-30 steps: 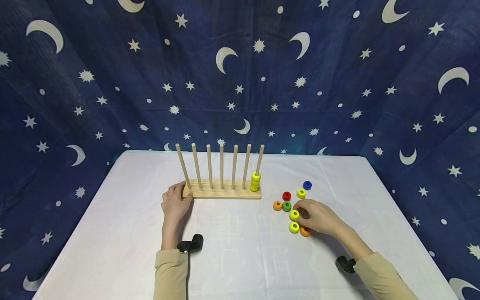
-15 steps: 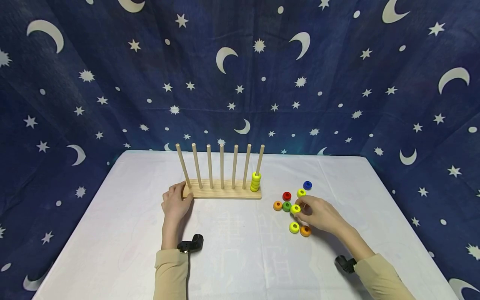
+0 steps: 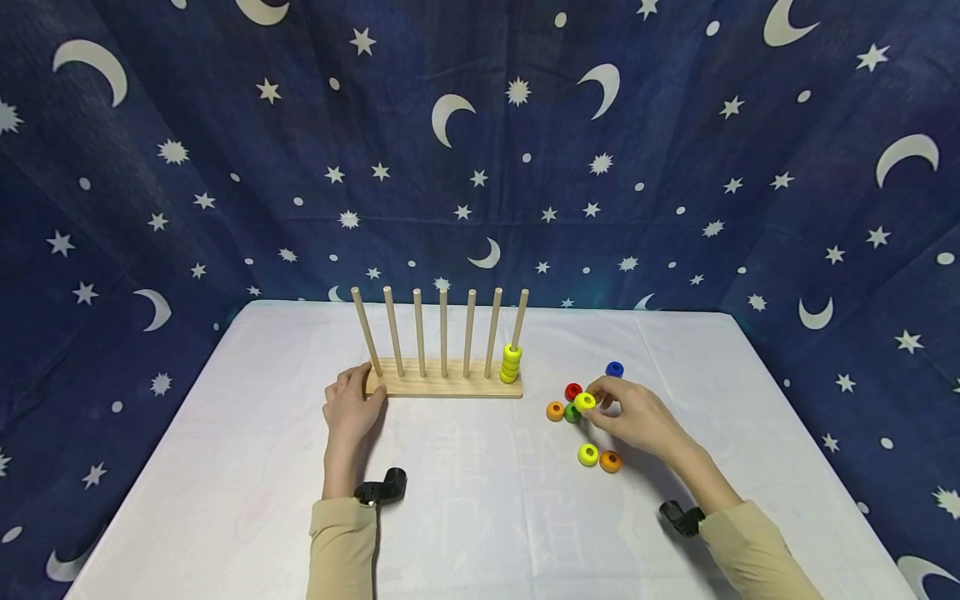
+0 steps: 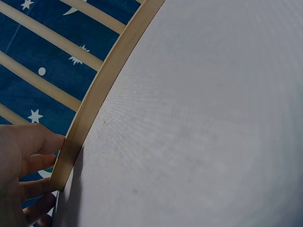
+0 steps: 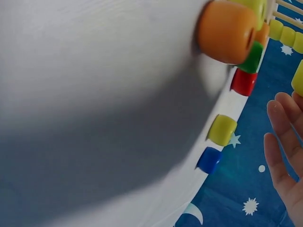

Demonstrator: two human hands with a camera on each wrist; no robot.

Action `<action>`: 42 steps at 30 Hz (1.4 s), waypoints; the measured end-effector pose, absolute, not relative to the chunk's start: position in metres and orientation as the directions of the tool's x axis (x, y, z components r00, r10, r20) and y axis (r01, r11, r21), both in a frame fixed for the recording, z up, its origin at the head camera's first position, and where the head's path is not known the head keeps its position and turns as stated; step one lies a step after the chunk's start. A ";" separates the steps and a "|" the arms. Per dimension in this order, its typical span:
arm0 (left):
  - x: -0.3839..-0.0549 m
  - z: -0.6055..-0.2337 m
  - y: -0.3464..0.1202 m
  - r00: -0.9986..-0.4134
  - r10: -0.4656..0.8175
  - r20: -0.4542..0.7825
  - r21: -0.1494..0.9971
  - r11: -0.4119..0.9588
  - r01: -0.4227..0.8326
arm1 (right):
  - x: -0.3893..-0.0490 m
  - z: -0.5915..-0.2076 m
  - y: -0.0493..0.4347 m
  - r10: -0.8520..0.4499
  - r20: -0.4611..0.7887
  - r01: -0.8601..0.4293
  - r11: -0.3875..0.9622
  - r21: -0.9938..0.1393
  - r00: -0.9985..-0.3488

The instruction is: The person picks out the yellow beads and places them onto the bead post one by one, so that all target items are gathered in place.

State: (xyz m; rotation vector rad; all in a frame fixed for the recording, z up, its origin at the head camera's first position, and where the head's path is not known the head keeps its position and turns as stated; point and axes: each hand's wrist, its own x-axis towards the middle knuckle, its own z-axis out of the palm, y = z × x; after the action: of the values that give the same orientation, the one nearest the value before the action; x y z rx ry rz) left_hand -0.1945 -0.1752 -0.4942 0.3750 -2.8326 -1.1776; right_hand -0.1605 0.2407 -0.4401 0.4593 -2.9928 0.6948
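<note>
My left hand (image 3: 352, 406) grips the left end of a wooden peg stand (image 3: 442, 387), thumb at the front edge. In the left wrist view its fingers reach round the end of the base (image 4: 90, 111). The stand has a row of several upright pegs; a stack of yellow beads (image 3: 511, 364) sits on the rightmost one. To the right, my right hand (image 3: 637, 417) pinches another yellow bead (image 3: 585, 402) between thumb and fingers, raised over a green bead (image 3: 572, 414) that it partly covers. The right wrist view catches this held bead (image 5: 298, 81) only at its edge.
Around the right hand lie a red bead (image 3: 573, 391), orange beads (image 3: 555, 411), a blue bead (image 3: 615, 368) and a yellow bead (image 3: 588, 455). Another yellow bead (image 5: 222, 130) beside the blue one is hidden by the hand in the head view. A starry cloth (image 3: 480, 167) hangs behind.
My right hand has lifted the yellow bead off the white table and carried it away from me, slightly leftward. The left hand and the peg stand have stayed still.
</note>
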 end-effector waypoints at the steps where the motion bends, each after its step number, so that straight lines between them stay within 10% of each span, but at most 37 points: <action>1: -0.195 -0.494 -0.175 -0.969 -0.243 -0.045 0.704 0.681 -0.203 | -0.161 -0.439 0.240 -0.277 0.105 -0.295 0.854 -0.428 -0.955; 42: -0.195 -0.494 -0.176 -0.966 -0.252 -0.054 0.706 0.674 -0.215 | -0.186 -0.376 0.196 -0.275 0.336 -0.413 0.782 -0.467 -0.901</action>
State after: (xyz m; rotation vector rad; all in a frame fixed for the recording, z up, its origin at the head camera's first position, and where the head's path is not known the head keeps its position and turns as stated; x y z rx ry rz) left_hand -0.1948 -0.1759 -0.4944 0.3955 -2.8302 -1.1842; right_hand -0.1861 0.1955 -0.3756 0.5353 -2.7246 0.7993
